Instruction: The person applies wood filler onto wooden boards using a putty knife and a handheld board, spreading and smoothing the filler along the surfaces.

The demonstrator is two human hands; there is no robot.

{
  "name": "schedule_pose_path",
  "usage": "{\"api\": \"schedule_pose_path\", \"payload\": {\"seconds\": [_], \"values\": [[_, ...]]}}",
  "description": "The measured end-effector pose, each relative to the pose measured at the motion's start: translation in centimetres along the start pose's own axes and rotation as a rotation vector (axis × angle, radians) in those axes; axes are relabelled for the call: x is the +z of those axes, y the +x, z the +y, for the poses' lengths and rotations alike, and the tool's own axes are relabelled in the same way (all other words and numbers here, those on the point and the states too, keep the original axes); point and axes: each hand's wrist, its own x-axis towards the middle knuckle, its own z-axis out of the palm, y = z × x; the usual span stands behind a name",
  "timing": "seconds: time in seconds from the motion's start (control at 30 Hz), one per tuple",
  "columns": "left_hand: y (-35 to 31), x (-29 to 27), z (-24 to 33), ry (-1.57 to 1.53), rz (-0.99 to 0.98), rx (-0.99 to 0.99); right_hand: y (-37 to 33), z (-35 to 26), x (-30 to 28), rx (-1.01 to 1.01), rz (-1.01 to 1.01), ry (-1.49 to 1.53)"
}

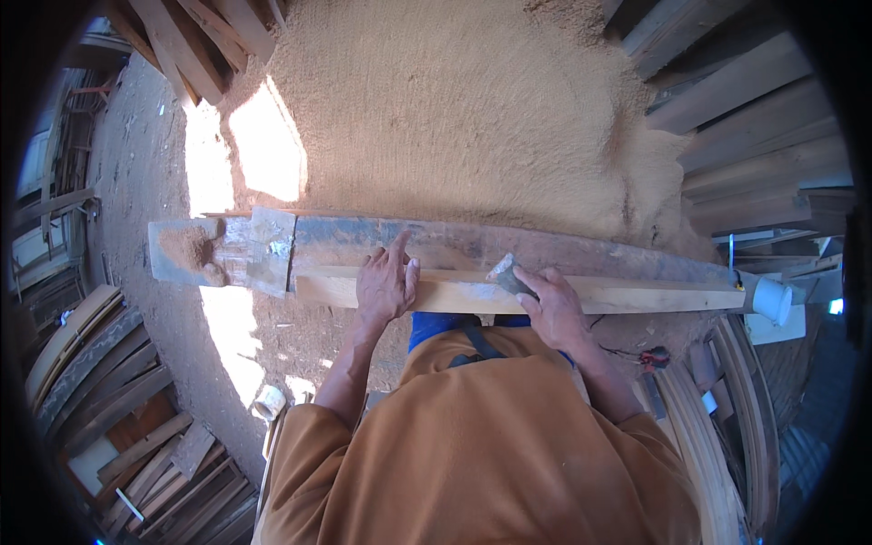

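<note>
A long pale plank (627,295) lies crosswise in front of me along the near side of a worn, dark workbench board (536,245). My left hand (389,283) rests on the plank with its fingers apart, the index finger reaching over the dark board; it holds nothing. In my right hand (556,309) is a small grey block (514,275) with a whitish end, gripped between thumb and fingers. The block sits at the plank's upper face, where a pale patch shows; whether it presses on the wood I cannot tell.
A flat metal-looking plate (271,250) crosses the board's left end, near a heap of sawdust (186,247). Sawdust (454,109) covers the ground beyond. Stacked timber (763,118) stands far right, more timber (100,363) at left. A white container (772,301) sits at the right end.
</note>
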Motion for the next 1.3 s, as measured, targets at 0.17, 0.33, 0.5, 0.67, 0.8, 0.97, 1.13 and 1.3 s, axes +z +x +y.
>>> {"api": "schedule_pose_path", "payload": {"seconds": [0.17,0.33,0.5,0.67,0.8,0.97,1.13,1.3], "values": [[-0.1,-0.2,-0.4,-0.033,0.03,0.111,-2.9,-2.1,5.9,0.106,0.274,0.077],[-0.4,-0.1,-0.9,-0.072,0.026,0.157,-3.0,-3.3,9.2,0.071,0.4,0.101],[-0.4,0.0,-1.1,-0.067,0.031,0.205,-3.6,-6.0,11.4,0.239,0.357,0.019],[-0.5,0.2,-1.5,-0.084,0.083,0.256,-5.9,-6.8,12.4,0.285,0.3,-0.076],[-0.5,0.1,-1.6,-0.089,0.075,0.27,-6.1,-7.1,11.4,0.243,0.31,-0.09],[-0.7,0.8,-2.4,-0.098,0.103,0.279,-4.8,-7.6,11.6,0.205,0.38,-0.039],[-1.0,-0.3,-3.3,-0.153,0.112,0.242,-8.9,-5.4,10.1,0.053,0.085,0.021],[-3.4,-5.7,-9.2,-0.427,0.619,0.017,-8.7,-4.1,8.8,0.216,0.257,0.297]]}}
